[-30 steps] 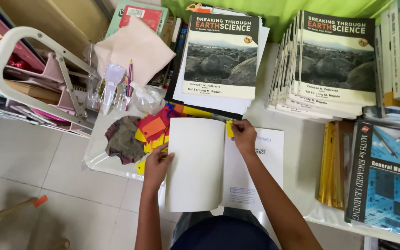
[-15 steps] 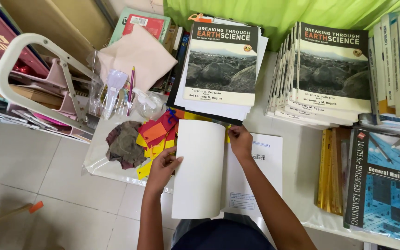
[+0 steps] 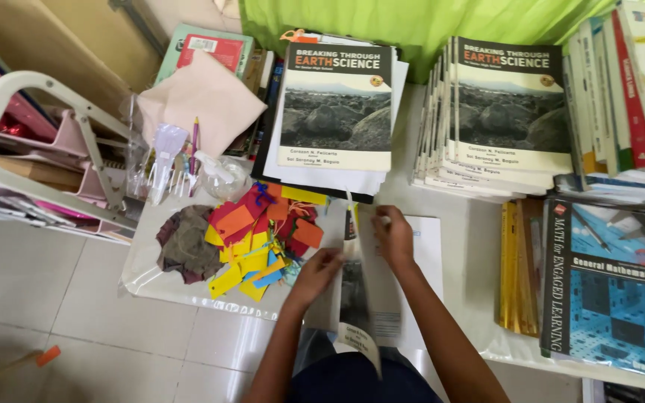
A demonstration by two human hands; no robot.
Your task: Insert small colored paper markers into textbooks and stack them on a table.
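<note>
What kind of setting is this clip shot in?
Probably a school book room or storeroom. Stacks of identical science textbooks and a blue maths textbook crowd a white table, coloured paper tags lie nearby, and both hands, left hand and right hand, hold another book.

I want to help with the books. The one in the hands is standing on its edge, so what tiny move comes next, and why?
Probably lay the book flat, cover up. It stands on edge, half turned, with the left hand and right hand gripping its sides above the white sheet, so it looks mid-flip.
</note>
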